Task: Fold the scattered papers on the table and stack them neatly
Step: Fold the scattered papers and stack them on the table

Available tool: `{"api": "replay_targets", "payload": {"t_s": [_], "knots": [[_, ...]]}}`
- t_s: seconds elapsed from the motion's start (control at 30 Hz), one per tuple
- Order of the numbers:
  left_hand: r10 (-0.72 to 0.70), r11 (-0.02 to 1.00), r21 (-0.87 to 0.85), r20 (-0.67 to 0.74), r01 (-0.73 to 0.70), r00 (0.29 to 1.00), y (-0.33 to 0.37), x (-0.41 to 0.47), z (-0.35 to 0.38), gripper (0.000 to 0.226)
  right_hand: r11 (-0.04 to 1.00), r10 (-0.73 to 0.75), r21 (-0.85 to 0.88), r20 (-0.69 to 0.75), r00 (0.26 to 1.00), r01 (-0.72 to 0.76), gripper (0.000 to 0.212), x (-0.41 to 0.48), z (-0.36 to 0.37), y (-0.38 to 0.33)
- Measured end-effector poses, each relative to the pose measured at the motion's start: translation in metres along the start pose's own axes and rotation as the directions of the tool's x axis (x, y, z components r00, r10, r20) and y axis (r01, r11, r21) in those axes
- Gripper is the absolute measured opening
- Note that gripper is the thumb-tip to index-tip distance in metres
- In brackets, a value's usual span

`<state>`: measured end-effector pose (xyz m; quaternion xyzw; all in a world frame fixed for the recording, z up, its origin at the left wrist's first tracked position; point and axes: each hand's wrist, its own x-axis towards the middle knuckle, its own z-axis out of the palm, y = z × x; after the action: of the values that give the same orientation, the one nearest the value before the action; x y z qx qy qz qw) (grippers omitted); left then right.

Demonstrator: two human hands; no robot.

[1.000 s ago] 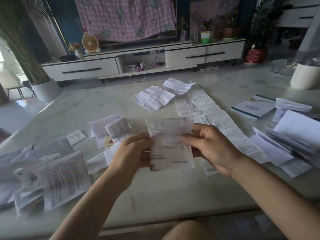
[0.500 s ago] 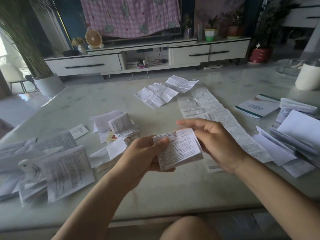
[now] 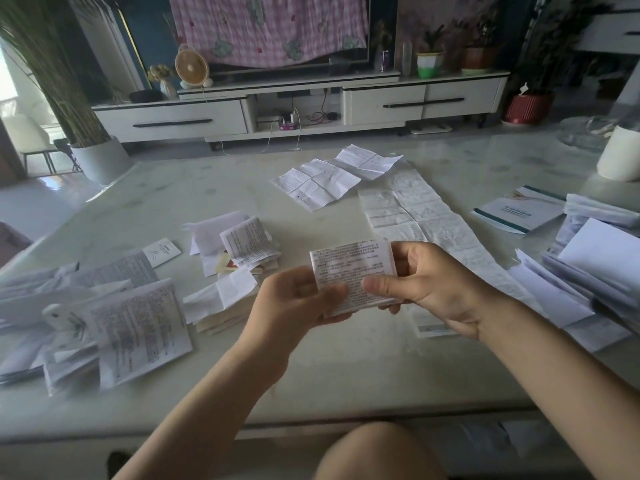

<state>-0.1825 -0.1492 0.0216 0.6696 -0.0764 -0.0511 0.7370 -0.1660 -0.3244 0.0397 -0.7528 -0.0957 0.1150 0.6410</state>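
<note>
Above the table's near edge, a folded printed paper (image 3: 351, 275) sits pinched between both hands: left hand (image 3: 298, 299) thumb on its lower left, right hand (image 3: 429, 289) thumb on front, fingers behind. Loose papers (image 3: 131, 323) crowd the pale marble table (image 3: 311, 375) left, right, far side. TV cabinet (image 3: 298, 105) behind.

folded printed sheet (image 3: 353, 271) | held above table | unfolded creased sheets (image 3: 317, 183) flat beyond
</note>
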Motion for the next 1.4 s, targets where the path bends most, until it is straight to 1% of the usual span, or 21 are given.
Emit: {"api": "replay_targets", "payload": {"t_s": [0.03, 0.13, 0.23, 0.3, 0.4, 0.43, 0.5, 0.53, 0.6, 0.67, 0.73, 0.87, 0.93, 1.0, 1.1, 1.17, 1.23, 1.27, 1.3, 1.37, 1.4], "knots": [[0.019, 0.999, 0.029, -0.03, -0.018, 0.999, -0.002, -0.001, 0.002, 0.015, 1.0, -0.011, -0.025, -0.009, 1.0, 0.011, 0.024, 0.0, 0.001, 0.0], [0.026, 0.994, 0.104, -0.038, -0.022, 0.999, -0.004, -0.002, 0.006, 0.022, 0.999, -0.034, -0.008, -0.076, 0.997, 0.033, 0.027, 0.002, 0.003, -0.001], [0.002, 0.994, 0.108, -0.005, -0.001, 1.0, 0.001, -0.001, 0.007, 0.016, 0.998, -0.035, 0.055, -0.134, 0.99, 0.043, 0.015, 0.003, 0.005, -0.004], [0.022, 0.996, 0.085, -0.016, -0.021, 1.0, 0.004, 0.002, 0.006, 0.006, 0.997, -0.054, 0.053, -0.165, 0.985, 0.063, 0.01, 0.004, 0.007, -0.005], [0.048, 0.998, 0.039, -0.138, -0.043, 0.989, 0.0, 0.008, 0.005, 0.052, 0.994, -0.076, 0.067, -0.178, 0.981, 0.089, 0.015, 0.007, 0.013, -0.006], [0.05, 0.999, 0.011, -0.192, -0.048, 0.98, -0.002, 0.01, 0.008, 0.057, 0.993, -0.079, 0.069, -0.178, 0.981, 0.093, 0.016, 0.007, 0.015, -0.005], [0.095, 0.995, 0.015, -0.308, -0.095, 0.946, -0.005, 0.011, 0.013, 0.047, 0.995, -0.088, 0.028, -0.17, 0.982, 0.094, 0.014, 0.008, 0.019, -0.005], [0.137, 0.991, 0.058, -0.365, -0.124, 0.921, -0.007, 0.012, 0.016, 0.041, 0.996, -0.089, 0.006, -0.162, 0.983, 0.091, 0.012, 0.007, 0.021, -0.005], [0.257, 0.964, 0.174, -0.425, -0.2, 0.868, -0.009, 0.012, 0.021, 0.038, 0.995, -0.1, -0.028, -0.149, 0.984, 0.097, 0.014, 0.007, 0.025, -0.005], [0.371, 0.922, 0.28, -0.43, -0.269, 0.823, -0.012, 0.014, 0.021, 0.034, 0.993, -0.116, -0.053, -0.163, 0.98, 0.108, 0.018, 0.008, 0.026, -0.005], [0.447, 0.882, 0.355, -0.421, -0.311, 0.789, -0.013, 0.016, 0.02, 0.029, 0.993, -0.105, -0.066, -0.161, 0.981, 0.096, 0.022, 0.01, 0.026, -0.007], [0.531, 0.817, 0.46, -0.363, -0.348, 0.765, -0.013, 0.017, 0.017, 0.024, 0.991, -0.114, -0.086, -0.121, 0.986, 0.104, 0.024, 0.008, 0.025, -0.009], [0.539, 0.8, 0.488, -0.331, -0.349, 0.775, -0.014, 0.014, 0.015, 0.021, 0.985, -0.136, -0.12, -0.101, 0.986, 0.124, 0.02, 0.006, 0.027, -0.009], [0.534, 0.8, 0.484, -0.307, -0.353, 0.788, -0.015, 0.011, 0.015, 0.023, 0.983, -0.151, -0.121, -0.116, 0.982, 0.137, 0.018, 0.004, 0.028, -0.01], [0.497, 0.835, 0.425, -0.306, -0.35, 0.812, -0.012, 0.011, 0.009, 0.037, 0.99, -0.131, -0.059, -0.126, 0.983, 0.125, 0.018, 0.003, 0.025, -0.011], [0.472, 0.855, 0.383, -0.293, -0.351, 0.831, -0.01, 0.011, 0.006, 0.048, 0.992, -0.12, -0.043, -0.077, 0.99, 0.117, 0.015, 0.001, 0.022, -0.013], [0.461, 0.85, 0.411, -0.277, -0.33, 0.843, -0.007, 0.006, 0.007, 0.051, 0.994, -0.1, -0.038, -0.025, 0.995, 0.099, 0.012, -0.001, 0.019, -0.014], [0.446, 0.863, 0.396, -0.306, -0.313, 0.841, -0.006, 0.005, 0.005, 0.048, 0.996, -0.081, -0.041, -0.016, 0.997, 0.081, 0.011, -0.003, 0.015, -0.014], [0.409, 0.896, 0.341, -0.39, -0.283, 0.825, -0.003, 0.005, -0.002, 0.044, 0.997, -0.059, -0.046, -0.022, 0.998, 0.058, 0.011, -0.004, 0.009, -0.013], [0.304, 0.953, 0.167, -0.569, -0.254, 0.764, 0.005, 0.008, -0.027, 0.038, 0.998, -0.009, -0.063, -0.105, 0.994, 0.003, 0.011, -0.008, -0.008, -0.009], [0.282, 0.959, 0.148, -0.597, -0.243, 0.751, 0.009, 0.009, -0.041, 0.037, 0.998, 0.006, -0.068, -0.161, 0.987, -0.017, 0.011, -0.01, -0.017, -0.005]]}}
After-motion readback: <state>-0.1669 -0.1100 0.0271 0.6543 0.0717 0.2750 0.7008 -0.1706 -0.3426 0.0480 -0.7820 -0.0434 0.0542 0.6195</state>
